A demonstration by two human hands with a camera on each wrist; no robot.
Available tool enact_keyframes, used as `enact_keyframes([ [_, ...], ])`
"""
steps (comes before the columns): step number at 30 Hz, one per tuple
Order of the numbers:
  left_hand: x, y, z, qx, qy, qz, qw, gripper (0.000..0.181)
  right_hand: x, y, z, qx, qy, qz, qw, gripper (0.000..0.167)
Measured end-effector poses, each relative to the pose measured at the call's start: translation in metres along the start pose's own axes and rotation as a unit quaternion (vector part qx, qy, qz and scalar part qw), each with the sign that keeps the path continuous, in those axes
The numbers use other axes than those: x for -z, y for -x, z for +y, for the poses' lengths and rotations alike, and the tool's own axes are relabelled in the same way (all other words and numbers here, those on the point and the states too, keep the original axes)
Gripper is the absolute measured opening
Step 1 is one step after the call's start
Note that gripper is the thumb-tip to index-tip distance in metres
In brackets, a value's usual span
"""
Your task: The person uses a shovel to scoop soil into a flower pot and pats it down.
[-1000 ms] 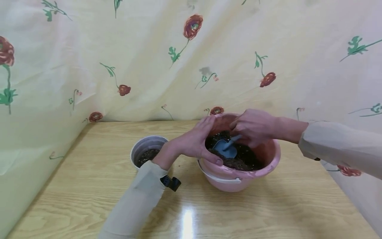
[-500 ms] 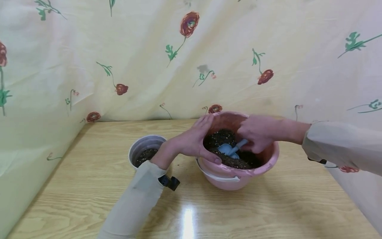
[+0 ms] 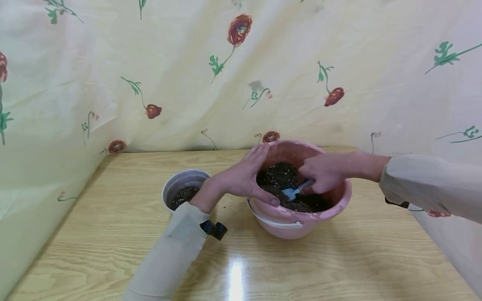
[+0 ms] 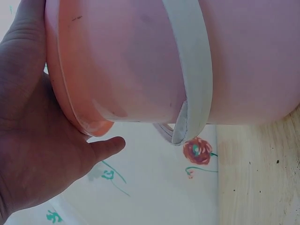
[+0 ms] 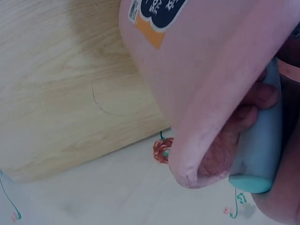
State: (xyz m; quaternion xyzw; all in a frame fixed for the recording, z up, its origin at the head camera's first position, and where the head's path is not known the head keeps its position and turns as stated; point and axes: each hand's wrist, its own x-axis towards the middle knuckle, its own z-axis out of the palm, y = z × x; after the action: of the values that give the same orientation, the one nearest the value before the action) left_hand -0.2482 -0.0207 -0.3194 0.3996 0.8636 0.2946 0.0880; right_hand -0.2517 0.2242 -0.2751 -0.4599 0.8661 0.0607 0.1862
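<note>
A pink bucket (image 3: pixel 286 228) with a white handle (image 4: pixel 194 70) holds dark soil (image 3: pixel 280 175) flecked with white bits. On its left rim rests my left hand (image 3: pixel 244 175), fingers spread and fairly straight, thumb along the front edge. In the left wrist view the palm lies against the rim. My right hand (image 3: pixel 325 171) reaches inside and grips the handle of a small blue trowel (image 3: pixel 290 193). The right wrist view shows the fingers curled round that thick handle (image 5: pixel 258 145). Part of the trowel's blade is hidden in the soil.
Left of the bucket stands a grey-white pot (image 3: pixel 171 188) with some soil at its bottom, partly behind my left wrist. Both containers are on a light wooden table (image 3: pixel 113 234). A flowered cloth (image 3: pixel 180 75) hangs behind and along the sides.
My right hand has lowered slightly and drawn the trowel rightward; more of its blade is now covered by soil. The left hand stays on the rim. The head view has shifted a little.
</note>
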Motion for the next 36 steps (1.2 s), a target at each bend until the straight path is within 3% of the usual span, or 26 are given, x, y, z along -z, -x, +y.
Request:
enact_keyframes([
  [6,0.000,-0.001,-0.001,-0.008,-0.003,0.003,1.0000,0.139,-0.006,0.002,-0.004,-0.018,-0.039,-0.009,0.9991,0.020],
  [11,0.000,-0.001,-0.001,-0.010,-0.007,0.005,0.9999,0.139,-0.009,0.003,-0.010,-0.027,-0.032,-0.006,0.9991,0.023],
  [21,0.000,0.000,0.000,-0.001,0.002,-0.001,1.0000,0.139,-0.016,0.004,-0.018,-0.021,0.032,0.045,0.9983,0.023],
  [30,-0.001,0.001,-0.002,0.001,0.011,0.002,0.9999,0.138,-0.027,0.005,-0.019,-0.006,0.049,0.085,0.9952,0.018],
  [36,0.000,0.000,-0.002,-0.007,0.012,0.002,0.9999,0.138,-0.025,0.007,-0.016,-0.002,0.095,0.096,0.9908,0.018],
])
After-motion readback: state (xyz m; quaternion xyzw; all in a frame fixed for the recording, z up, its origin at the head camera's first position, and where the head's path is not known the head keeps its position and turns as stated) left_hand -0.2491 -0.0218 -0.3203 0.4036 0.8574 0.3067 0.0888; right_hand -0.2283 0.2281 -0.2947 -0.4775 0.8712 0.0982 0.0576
